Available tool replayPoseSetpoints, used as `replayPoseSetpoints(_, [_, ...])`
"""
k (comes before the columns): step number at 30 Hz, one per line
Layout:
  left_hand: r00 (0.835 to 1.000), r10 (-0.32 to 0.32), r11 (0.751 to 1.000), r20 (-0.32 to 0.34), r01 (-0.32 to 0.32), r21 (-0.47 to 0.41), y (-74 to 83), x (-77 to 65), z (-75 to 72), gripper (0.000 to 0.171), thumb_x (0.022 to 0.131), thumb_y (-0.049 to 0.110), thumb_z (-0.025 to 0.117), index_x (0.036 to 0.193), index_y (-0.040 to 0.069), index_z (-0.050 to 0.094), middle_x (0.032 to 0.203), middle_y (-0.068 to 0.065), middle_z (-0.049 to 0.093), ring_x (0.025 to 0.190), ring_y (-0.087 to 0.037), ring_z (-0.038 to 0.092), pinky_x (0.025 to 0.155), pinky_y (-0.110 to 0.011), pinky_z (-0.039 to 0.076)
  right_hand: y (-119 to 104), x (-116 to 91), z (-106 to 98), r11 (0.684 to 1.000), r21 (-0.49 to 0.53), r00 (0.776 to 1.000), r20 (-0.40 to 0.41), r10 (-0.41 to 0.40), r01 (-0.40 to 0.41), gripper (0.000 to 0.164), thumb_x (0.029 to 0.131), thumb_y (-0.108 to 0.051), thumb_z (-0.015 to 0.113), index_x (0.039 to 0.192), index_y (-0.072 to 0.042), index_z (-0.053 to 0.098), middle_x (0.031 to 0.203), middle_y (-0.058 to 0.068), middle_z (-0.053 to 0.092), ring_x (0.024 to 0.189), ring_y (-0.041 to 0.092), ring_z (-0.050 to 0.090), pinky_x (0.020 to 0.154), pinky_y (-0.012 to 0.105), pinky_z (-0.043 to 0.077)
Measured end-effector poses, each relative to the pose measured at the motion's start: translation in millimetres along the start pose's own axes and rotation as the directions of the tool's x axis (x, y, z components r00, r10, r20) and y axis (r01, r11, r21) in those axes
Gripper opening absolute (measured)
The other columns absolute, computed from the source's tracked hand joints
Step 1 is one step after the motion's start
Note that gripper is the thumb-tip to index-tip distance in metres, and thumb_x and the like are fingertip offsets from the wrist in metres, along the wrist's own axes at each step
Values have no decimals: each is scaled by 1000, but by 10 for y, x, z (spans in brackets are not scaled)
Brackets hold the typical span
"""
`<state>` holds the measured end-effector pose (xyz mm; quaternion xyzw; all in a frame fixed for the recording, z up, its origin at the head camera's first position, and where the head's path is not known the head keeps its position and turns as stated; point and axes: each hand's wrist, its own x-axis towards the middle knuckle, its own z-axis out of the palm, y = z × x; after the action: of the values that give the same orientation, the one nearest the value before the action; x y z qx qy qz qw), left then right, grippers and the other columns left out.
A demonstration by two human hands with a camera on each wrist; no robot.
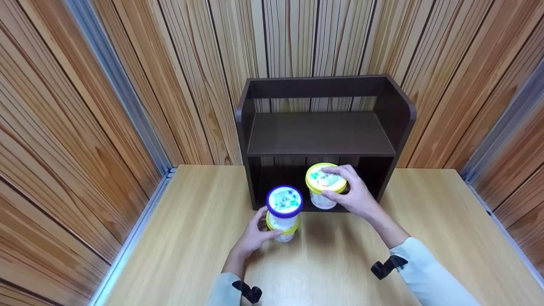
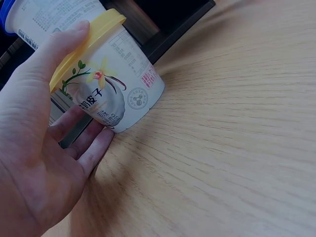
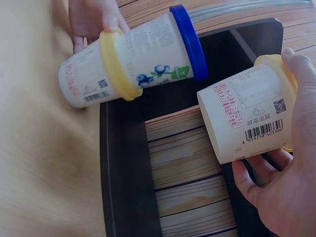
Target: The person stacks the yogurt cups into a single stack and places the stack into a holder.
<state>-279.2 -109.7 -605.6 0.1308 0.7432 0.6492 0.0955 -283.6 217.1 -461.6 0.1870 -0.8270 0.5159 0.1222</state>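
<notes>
My left hand (image 1: 253,237) grips a white tub with a yellow lid (image 2: 126,74), thumb at the lid's rim and fingers along the side. On top of that tub stands a second white tub with a blue lid (image 1: 284,202), blueberries printed on its side in the right wrist view. Whether the lower tub touches the table I cannot tell. My right hand (image 1: 357,196) holds another yellow-lidded tub (image 3: 247,111) between thumb and fingers, raised and slightly tilted at the front of the lower shelf compartment. It is to the right of the stacked pair, apart from them.
A dark brown two-tier shelf (image 1: 321,134) stands on the wooden table (image 1: 204,204) against the back wall. Its lower compartment lies behind the tubs. Wood-patterned panels (image 1: 204,76) enclose the table at the back and sides, with metal strips at the corners.
</notes>
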Motion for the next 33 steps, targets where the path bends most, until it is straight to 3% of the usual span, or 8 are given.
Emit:
replayPoseSetpoints(15, [1000,26,1000,3,-26,8,7,19,-19,87,98,10,85,171,7,40,158,-28,56,145,-41,59,128,-62,47,-269,170,219,998,36,998,30,-61,60,57,88,-11,93,143,-14,76,139,15,62,130,21,56,110,21,45])
replayPoseSetpoints(22, [1000,-8,1000,1,8,4,11,28,-12,86,98,14,87,170,10,41,158,-25,56,141,-36,61,119,-48,51,-397,213,360,995,48,995,50,-91,89,57,88,-14,94,142,-14,76,137,16,63,130,22,57,112,28,47])
replayPoseSetpoints(33, [1000,-10,1000,4,9,22,25,0,-10,86,99,17,87,171,11,40,160,-23,56,147,-41,58,127,-61,47,-509,254,521,993,64,991,75,-108,103,57,89,-15,94,143,-14,75,139,17,62,131,22,58,117,38,48])
